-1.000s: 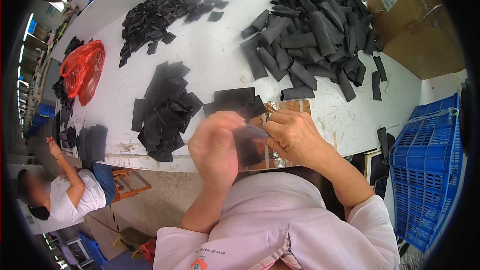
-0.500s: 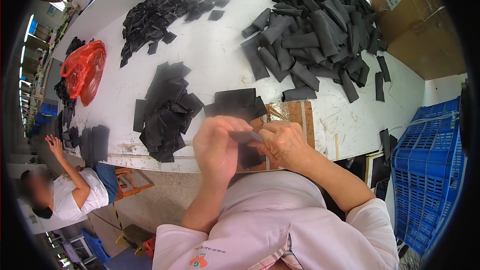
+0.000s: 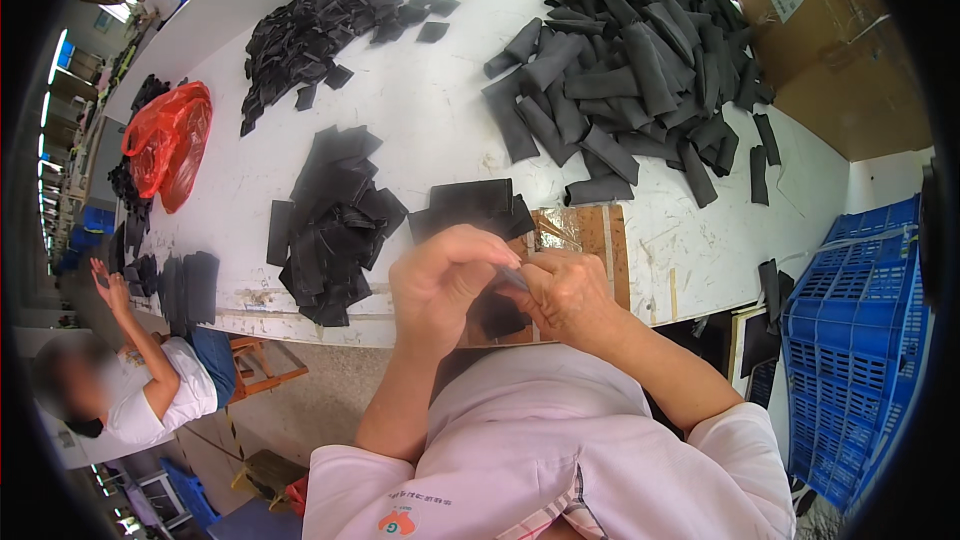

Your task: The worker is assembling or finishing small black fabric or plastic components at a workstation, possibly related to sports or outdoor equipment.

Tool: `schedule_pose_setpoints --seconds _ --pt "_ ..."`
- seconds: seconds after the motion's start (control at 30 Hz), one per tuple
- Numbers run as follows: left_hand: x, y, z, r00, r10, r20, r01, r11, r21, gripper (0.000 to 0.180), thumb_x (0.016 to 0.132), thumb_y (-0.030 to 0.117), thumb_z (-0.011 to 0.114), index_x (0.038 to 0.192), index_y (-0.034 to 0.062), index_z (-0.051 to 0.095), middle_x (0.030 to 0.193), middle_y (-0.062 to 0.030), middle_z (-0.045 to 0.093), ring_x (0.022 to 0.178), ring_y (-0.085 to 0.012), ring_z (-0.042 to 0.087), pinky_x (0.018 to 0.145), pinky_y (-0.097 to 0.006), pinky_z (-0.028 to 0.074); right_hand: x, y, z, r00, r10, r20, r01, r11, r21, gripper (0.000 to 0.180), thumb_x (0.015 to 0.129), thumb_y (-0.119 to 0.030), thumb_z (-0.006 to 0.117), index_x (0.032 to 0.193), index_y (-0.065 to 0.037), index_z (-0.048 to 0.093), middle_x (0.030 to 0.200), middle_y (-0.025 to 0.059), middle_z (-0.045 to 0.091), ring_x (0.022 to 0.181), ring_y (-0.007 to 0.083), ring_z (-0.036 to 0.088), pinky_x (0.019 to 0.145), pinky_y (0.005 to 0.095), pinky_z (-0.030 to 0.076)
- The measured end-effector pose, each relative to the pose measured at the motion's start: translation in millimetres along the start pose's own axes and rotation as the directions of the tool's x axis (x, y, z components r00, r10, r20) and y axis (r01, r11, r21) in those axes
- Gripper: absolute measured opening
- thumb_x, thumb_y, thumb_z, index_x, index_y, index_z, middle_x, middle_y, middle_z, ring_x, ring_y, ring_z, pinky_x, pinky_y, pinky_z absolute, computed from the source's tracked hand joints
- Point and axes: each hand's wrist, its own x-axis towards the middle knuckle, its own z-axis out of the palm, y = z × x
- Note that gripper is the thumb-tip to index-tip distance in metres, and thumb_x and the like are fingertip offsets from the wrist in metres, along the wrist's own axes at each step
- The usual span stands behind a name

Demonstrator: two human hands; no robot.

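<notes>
In front of my chest, a small dark grey fabric-like piece (image 3: 513,278) is between my two hands. My right hand (image 3: 572,290) is closed, pinching one end of it. The fingers of my left hand (image 3: 437,285) curve over to its other end, with the fingertips at its upper edge; the thumb side is partly hidden. Beneath the hands lies a brown board (image 3: 616,255) at the table's near edge. Black flat pieces (image 3: 470,202) are stacked just beyond my left hand. To their left is a loose pile of black rectangular pieces (image 3: 335,230).
A big heap of dark grey tube-like pieces (image 3: 640,70) covers the far right, beside a cardboard box (image 3: 830,50). Small black squares (image 3: 310,40) lie far left, near a red plastic bag (image 3: 175,145). Blue crates (image 3: 850,340) stand at right. A co-worker (image 3: 165,380) sits at left.
My left hand has tilted, its fingers stretching further toward my right hand and over the piece. The grey piece has turned more steeply and shows less. My right hand has barely moved.
</notes>
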Motion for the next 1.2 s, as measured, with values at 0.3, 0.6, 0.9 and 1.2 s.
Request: schedule_pose_setpoints --seconds 0.3,0.6,0.9,1.2 --pt "43.3 -115.5 -58.1 0.966 -0.103 -0.236 0.258 0.382 0.887 0.031 0.072 0.011 0.063 0.101 0.0025 0.056 0.096 -0.0167 0.056 0.099 -0.0328 0.047 0.083 -0.041 0.04 79.2 46.2 -65.5 0.951 0.296 -0.088 -0.208 0.823 0.529 0.05 0.088 -0.044 0.042 0.077 0.002 0.06 0.057 0.0025 0.049 0.053 0.0062 0.043 0.05 0.0202 0.035" --pt "45.9 -94.0 -71.5 0.988 0.142 -0.053 0.0 0.347 0.938 0.011 0.066 0.006 0.066 0.069 0.0039 0.056 0.074 -0.0096 0.057 0.079 -0.0282 0.053 0.069 -0.036 0.041 -23.6 5.3 -22.7 0.841 0.424 0.336 -0.541 0.669 0.509 0.028 0.087 -0.023 0.051 0.084 0.003 0.058 0.064 0.0059 0.054 0.06 0.0122 0.052 0.053 0.0261 0.041" --pt "7.1 12.0 -40.7 0.91 -0.325 -0.257 0.396 0.864 0.31 0.01 0.072 -0.002 0.066 0.074 0.0011 0.056 0.066 0.0033 0.054 0.059 0.0002 0.046 0.054 -0.013 0.038 -6.5 -26.7 39.9 0.814 0.343 0.469 -0.54 0.148 0.829 0.047 0.074 -0.031 0.068 0.103 0.003 0.052 0.075 0.004 0.058 0.068 0.0114 0.054 0.063 0.0237 0.045" --pt "-81.6 16.3 -44.9 0.795 -0.552 -0.252 0.345 0.753 -0.56 0.023 0.081 0.009 0.053 0.101 -0.0013 0.051 0.086 -0.0088 0.06 0.074 -0.0127 0.057 0.066 -0.024 0.046 -1.0 -40.5 52.7 0.681 0.377 0.627 -0.486 -0.407 0.773 0.015 0.084 -0.018 0.058 0.083 -0.003 0.058 0.071 0.0028 0.059 0.056 0.0082 0.053 0.055 0.0223 0.047"
